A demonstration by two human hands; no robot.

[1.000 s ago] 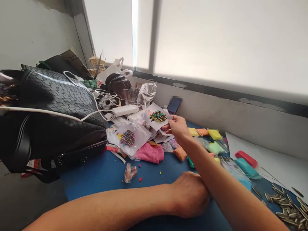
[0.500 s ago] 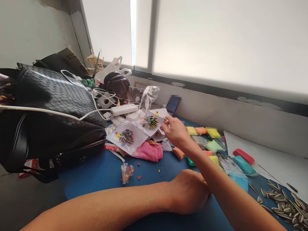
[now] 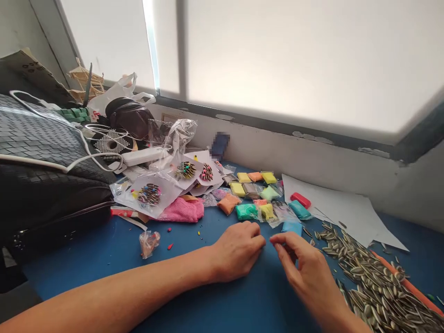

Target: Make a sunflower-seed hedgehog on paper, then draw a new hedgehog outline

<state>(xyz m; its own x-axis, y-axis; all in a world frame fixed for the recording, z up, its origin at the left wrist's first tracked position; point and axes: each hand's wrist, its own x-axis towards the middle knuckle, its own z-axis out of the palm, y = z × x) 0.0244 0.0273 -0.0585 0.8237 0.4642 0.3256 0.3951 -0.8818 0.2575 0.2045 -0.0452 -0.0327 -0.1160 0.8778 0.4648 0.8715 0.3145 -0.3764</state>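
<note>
My left hand (image 3: 239,252) rests on the blue tabletop (image 3: 194,296) with its fingers curled closed; whatever may be inside them is hidden. Just to its right, a small gap away, is my right hand (image 3: 305,273), thumb and fingertips drawn together in a pinch. Anything between those fingertips is too small to make out. Beyond both hands lie wrapped blocks of soft clay, among them a green one (image 3: 247,212), an orange one (image 3: 229,203) and a blue one (image 3: 292,228). A heap of striped sunflower seeds (image 3: 374,282) spreads right of my right hand.
White papers bearing seed clusters (image 3: 150,194) lie at the left beside a pink cloth (image 3: 183,210). A black woven bag (image 3: 52,157) with a white cable stands far left. White sheets (image 3: 347,208) lie back right. A crumpled clear packet (image 3: 149,243) sits near my left forearm.
My right hand has come back from the seed clusters on the papers to beside my left hand. The view has swung right, showing more of the seed heap.
</note>
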